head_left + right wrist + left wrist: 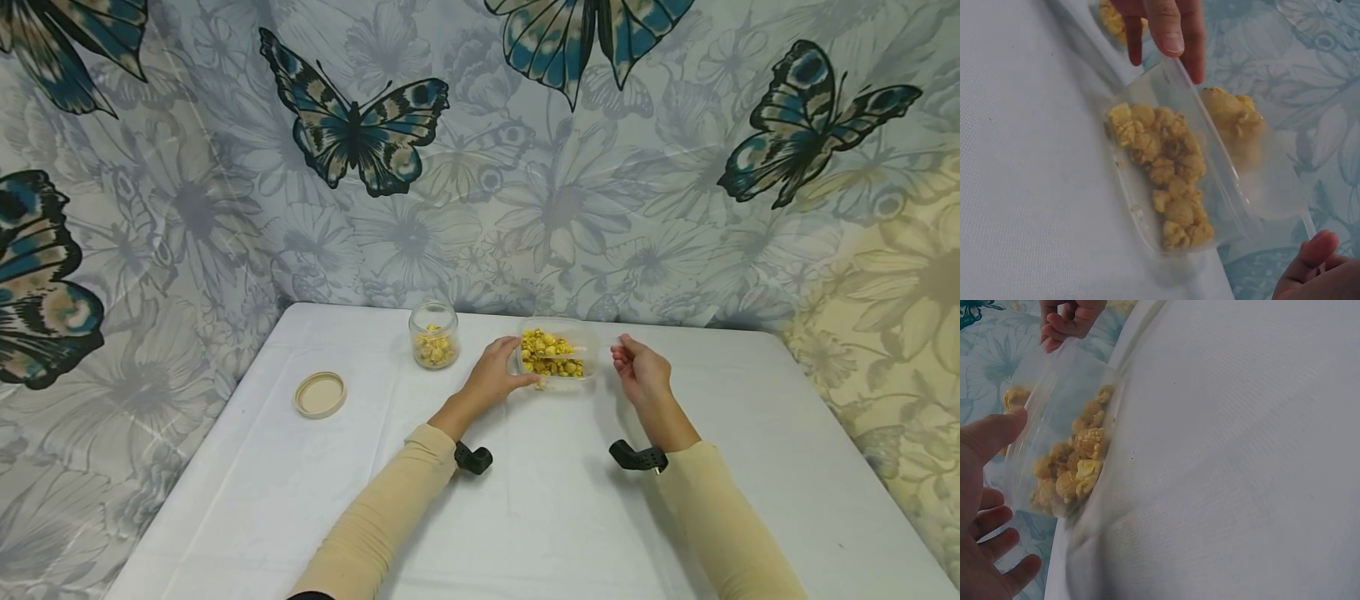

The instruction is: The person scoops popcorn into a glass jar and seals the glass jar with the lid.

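A clear plastic container (590,369) with yellow popcorn (551,365) inside stands near the back of the table. My left hand (495,374) holds its left end, thumb on the near side and fingers around the far side. Off the container's right end, my right hand (643,375) pinches the thin handle of a clear plastic spoon (1275,190). The spoon reaches over the container, and in the right wrist view popcorn (1232,125) shows at its bowl, beyond the container's rim.
To the left of the container stands an open glass jar (433,336) partly filled with popcorn. A round cream lid (320,395) lies farther left on the white tablecloth (525,517). A butterfly-patterned cloth (480,208) hangs right behind the table's back edge.
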### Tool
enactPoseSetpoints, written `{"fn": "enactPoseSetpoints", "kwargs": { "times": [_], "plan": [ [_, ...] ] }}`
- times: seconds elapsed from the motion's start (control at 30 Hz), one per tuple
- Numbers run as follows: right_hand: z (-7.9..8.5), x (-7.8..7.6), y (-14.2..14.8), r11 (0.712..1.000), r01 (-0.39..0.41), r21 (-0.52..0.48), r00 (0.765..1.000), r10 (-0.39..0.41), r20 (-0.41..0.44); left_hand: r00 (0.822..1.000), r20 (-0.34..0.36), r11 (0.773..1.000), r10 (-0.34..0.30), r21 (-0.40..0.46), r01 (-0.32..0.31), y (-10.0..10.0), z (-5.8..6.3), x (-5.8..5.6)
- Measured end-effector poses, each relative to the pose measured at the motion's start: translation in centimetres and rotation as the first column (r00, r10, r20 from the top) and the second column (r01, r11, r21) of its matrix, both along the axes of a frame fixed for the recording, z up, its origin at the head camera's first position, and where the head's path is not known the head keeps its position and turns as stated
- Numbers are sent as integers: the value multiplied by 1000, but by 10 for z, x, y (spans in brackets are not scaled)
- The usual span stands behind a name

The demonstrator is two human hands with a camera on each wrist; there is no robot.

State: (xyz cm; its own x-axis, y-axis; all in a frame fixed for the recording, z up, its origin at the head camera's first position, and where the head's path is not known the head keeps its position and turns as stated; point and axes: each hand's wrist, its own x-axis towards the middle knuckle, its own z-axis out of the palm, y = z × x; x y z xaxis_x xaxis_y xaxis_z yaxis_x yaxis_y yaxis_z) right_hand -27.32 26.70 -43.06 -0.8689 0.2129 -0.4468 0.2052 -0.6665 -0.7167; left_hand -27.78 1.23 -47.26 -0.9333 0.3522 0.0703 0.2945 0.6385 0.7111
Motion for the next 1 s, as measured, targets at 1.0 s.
{"fn": "enactPoseSetpoints", "kwargs": {
  "times": [1.0],
  "plan": [
    [16, -2, -14, 999, -22, 41, 1000, 23, -12, 1000, -5, 999, 10, 46, -10, -18, 11, -3]
  ]
}}
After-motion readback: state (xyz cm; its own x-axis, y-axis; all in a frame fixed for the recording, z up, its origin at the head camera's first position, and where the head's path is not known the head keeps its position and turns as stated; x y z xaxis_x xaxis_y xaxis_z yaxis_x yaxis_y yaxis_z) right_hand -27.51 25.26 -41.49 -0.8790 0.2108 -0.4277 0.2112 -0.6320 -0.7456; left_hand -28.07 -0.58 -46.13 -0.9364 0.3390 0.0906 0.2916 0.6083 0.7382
